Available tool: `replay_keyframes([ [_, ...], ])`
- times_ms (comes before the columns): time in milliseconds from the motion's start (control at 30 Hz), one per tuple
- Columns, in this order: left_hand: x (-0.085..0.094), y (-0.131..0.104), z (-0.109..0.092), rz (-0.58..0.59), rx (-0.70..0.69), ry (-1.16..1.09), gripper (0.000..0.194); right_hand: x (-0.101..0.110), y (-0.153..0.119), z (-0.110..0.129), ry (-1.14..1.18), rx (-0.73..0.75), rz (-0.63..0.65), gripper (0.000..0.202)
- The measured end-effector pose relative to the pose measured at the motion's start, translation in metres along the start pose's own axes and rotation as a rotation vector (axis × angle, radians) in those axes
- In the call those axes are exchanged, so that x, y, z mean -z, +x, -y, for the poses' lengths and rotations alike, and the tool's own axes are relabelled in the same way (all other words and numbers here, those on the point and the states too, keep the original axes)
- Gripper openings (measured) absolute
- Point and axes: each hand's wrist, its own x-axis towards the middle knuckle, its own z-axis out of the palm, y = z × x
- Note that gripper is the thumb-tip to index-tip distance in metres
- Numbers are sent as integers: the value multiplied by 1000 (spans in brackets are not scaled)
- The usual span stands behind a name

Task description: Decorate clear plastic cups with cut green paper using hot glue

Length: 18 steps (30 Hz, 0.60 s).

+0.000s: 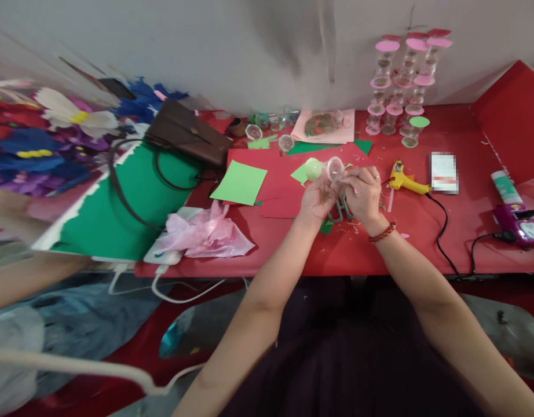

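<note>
Dark plum clothing [336, 353] and a beaded bracelet [383, 233]
The bracelet has round red-brown beads; beyond it, the right hand [362, 188] seems to wear a thin ring [377, 176].

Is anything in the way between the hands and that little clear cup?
No, nothing I can see. The left hand and the right hand both already have their fingers at the little clear cup. The yellow glue gun lies off to the right, not between them.
</note>
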Motion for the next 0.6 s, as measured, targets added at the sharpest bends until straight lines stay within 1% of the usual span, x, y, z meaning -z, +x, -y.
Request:
replay_keyframes([
  [100, -3, -2, 4, -38, -29, -39, 40, -2, -2, 2, -43, -12, -19, 22],
  [233, -8, -7, 1, -79, -58, -45, 42, -9, -4, 8, 34, 18, -24, 15],
  [333, -7, -9, -7, -102, -87, -72, 41, -12, -7, 14, 130, 84, 39, 15],
  [400, -5, -8, -12, -115, -114, -100, 39, -11, -8, 16, 181, 86, 89, 15],
  [467, -1, -4, -15, -124, -126, -119, 36, -8, -6, 15, 199, 26, 93, 16],
  [500, 2, -3, -15, -126, -130, -122, 35, -6, -4, 12, 195, -23, 71, 17],
  [600, 8, 2, -12, -110, -146, -108, 33, -1, 3, -2, 174, -182, -55, 19],
])
